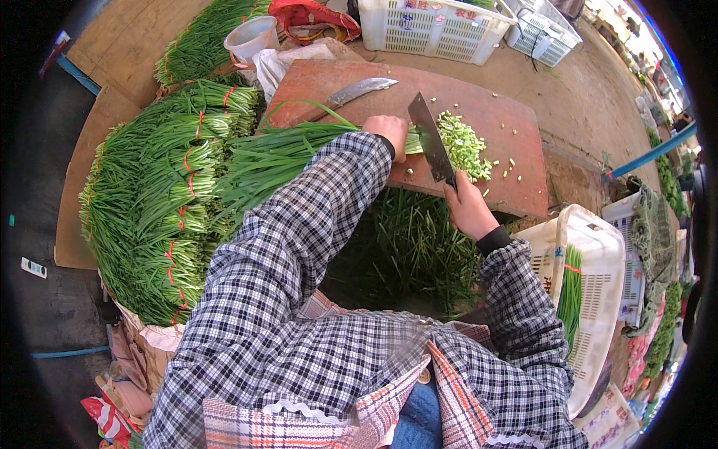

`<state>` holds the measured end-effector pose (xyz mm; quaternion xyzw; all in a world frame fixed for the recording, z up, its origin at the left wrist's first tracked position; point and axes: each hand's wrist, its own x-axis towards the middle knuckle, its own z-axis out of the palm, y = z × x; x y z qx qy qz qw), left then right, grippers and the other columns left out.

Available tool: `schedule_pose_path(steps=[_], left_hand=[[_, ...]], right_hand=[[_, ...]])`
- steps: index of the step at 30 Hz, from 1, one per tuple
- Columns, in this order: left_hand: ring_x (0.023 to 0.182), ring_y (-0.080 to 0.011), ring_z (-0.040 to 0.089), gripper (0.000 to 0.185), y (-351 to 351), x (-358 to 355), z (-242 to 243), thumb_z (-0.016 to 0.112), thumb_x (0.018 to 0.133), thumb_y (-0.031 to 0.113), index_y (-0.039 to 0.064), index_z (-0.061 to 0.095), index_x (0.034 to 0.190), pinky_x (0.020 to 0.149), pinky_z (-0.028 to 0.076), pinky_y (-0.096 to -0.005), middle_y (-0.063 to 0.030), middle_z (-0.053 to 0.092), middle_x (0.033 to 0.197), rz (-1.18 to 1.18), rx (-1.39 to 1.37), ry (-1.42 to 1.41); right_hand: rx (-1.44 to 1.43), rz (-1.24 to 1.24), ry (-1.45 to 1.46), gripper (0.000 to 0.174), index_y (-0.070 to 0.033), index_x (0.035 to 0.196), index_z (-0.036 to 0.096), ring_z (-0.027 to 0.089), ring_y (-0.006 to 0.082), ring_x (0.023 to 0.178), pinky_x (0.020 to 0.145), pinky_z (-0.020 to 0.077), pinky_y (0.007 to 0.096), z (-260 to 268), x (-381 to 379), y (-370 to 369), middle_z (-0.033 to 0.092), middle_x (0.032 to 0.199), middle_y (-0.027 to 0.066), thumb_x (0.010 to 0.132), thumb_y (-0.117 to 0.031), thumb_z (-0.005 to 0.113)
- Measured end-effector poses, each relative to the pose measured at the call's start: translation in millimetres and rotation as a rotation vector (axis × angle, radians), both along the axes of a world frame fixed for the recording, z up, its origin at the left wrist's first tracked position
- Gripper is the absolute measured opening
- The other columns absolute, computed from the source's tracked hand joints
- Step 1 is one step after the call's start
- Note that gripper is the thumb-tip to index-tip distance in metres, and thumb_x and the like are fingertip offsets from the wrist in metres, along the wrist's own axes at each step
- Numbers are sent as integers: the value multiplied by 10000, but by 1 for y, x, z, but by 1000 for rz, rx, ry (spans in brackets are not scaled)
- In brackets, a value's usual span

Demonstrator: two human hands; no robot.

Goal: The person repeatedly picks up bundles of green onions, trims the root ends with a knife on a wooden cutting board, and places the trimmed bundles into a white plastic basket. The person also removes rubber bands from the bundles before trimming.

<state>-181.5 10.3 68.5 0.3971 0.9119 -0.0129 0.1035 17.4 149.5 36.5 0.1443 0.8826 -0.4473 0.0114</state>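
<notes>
My left hand grips a bunch of garlic chives near its pale stem ends, pressing it on a reddish-brown wooden board. The long green leaves trail off the board to the left. In my right hand is the dark handle of a cleaver. Its broad blade stands at the stem ends, just right of my left hand. A heap of short cut stem pieces lies against the blade's far side, with a few bits scattered around. Farther back on the board rests a second, curved knife.
Many chive bundles tied with red bands are stacked on the left. Loose greens lie below the board's near edge. A white crate with chives stands at right, another crate behind. A plastic bucket sits beyond the board.
</notes>
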Motion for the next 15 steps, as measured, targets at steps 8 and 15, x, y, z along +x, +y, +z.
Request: schedule_pose_path(steps=[8, 15], left_hand=[[1044, -283, 691, 510, 2, -1, -3, 845, 665, 358, 57, 701, 1051, 896, 562, -394, -141, 715, 1109, -12, -15, 5], [1043, -288, 690, 468, 4, -5, -9, 805, 682, 330, 53, 700, 1044, 902, 558, -403, -151, 714, 1097, 3, 19, 11]], right_hand=[[-105, 22, -48, 210, 23, 1070, 418, 606, 328, 571, 522, 479, 448, 11, -7, 0, 574, 744, 239, 1017, -154, 518], [-96, 8, -46, 243, 44, 1039, 415, 569, 261, 462, 452, 485, 406, 4, -50, -5, 582, 747, 206, 1019, -175, 517]])
